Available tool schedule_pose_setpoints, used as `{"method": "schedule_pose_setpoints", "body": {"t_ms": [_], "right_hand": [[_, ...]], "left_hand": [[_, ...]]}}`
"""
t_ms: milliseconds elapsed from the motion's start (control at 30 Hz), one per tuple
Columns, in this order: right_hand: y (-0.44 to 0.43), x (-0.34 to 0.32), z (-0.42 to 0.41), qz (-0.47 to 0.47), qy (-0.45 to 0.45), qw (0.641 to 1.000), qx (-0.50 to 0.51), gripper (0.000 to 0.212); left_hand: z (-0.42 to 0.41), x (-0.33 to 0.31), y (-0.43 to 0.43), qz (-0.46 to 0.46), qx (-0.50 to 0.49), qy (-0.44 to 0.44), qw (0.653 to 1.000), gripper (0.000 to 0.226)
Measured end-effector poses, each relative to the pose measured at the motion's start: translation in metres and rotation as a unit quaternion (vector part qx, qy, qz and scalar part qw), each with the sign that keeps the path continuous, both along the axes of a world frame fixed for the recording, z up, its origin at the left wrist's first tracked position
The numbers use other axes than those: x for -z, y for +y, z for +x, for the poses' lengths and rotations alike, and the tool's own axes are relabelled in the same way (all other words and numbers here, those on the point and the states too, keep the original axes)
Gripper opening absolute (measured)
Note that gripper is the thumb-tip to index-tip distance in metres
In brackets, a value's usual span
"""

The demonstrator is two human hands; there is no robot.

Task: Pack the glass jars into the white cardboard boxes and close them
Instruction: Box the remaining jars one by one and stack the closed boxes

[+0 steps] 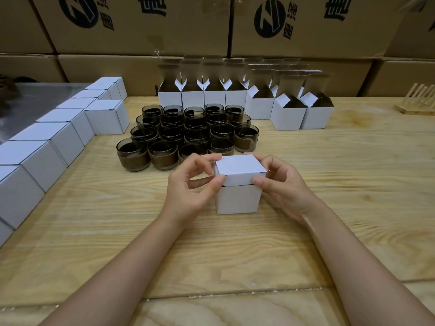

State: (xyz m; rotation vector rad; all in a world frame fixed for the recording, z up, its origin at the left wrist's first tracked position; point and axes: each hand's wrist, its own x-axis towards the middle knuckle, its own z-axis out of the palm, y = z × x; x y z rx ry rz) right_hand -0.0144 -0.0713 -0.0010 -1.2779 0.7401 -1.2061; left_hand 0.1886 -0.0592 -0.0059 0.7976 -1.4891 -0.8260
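Note:
A small white cardboard box stands on the wooden table in front of me, its lid folded down and the front tuck flap still outside the front wall. My left hand pinches the lid's left front corner between thumb and fingers. My right hand pinches the right front corner the same way. What is inside the box is hidden. Behind it stands a cluster of several dark glass jars with brown bands.
Several open white boxes stand in a row behind the jars. Several closed white boxes line the table's left side. Large brown cartons form a wall at the back. A wooden rack sits at far right.

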Motion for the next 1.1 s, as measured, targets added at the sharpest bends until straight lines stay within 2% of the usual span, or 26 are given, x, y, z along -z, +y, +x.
{"method": "schedule_pose_setpoints", "body": {"t_ms": [167, 267, 467, 633, 700, 767, 833, 967, 1033, 1100], "right_hand": [[-0.001, -0.001, 0.0, 0.002, 0.002, 1.0, 0.014, 0.031], [-0.003, 0.002, -0.001, -0.014, 0.024, 0.999, 0.018, 0.044], [-0.004, 0.004, -0.002, -0.058, 0.041, 0.997, -0.036, 0.024], [-0.005, 0.005, -0.003, -0.036, 0.04, 0.997, -0.049, 0.011], [-0.005, 0.003, -0.002, 0.003, 0.016, 0.999, -0.05, 0.017], [-0.005, 0.004, -0.003, 0.004, 0.019, 0.999, -0.042, 0.021], [-0.007, 0.007, -0.005, -0.017, 0.039, 0.998, -0.038, 0.02], [-0.01, 0.011, -0.008, -0.044, 0.068, 0.997, -0.016, 0.019], [-0.01, 0.01, -0.008, -0.052, 0.061, 0.997, -0.024, 0.023], [-0.011, 0.01, -0.007, -0.047, 0.059, 0.997, -0.022, 0.033]], "left_hand": [[0.0, 0.0, -0.001, -0.019, 0.001, -0.027, 0.999, 0.024], [0.001, 0.001, -0.003, -0.022, -0.003, -0.047, 0.999, 0.023], [0.005, 0.002, -0.005, -0.05, -0.003, -0.082, 0.995, 0.014], [0.007, 0.003, -0.006, -0.052, 0.007, -0.103, 0.993, 0.011], [0.005, 0.002, -0.008, -0.065, -0.009, -0.12, 0.991, 0.013], [0.002, 0.002, -0.009, -0.106, -0.05, -0.152, 0.981, 0.02], [-0.002, 0.001, -0.008, -0.182, -0.114, -0.209, 0.954, 0.023], [-0.012, 0.004, -0.002, -0.374, -0.221, -0.367, 0.823, 0.022], [-0.02, 0.004, 0.004, -0.403, -0.237, -0.413, 0.781, 0.027], [-0.026, 0.001, 0.008, -0.403, -0.246, -0.434, 0.767, 0.029]]}}
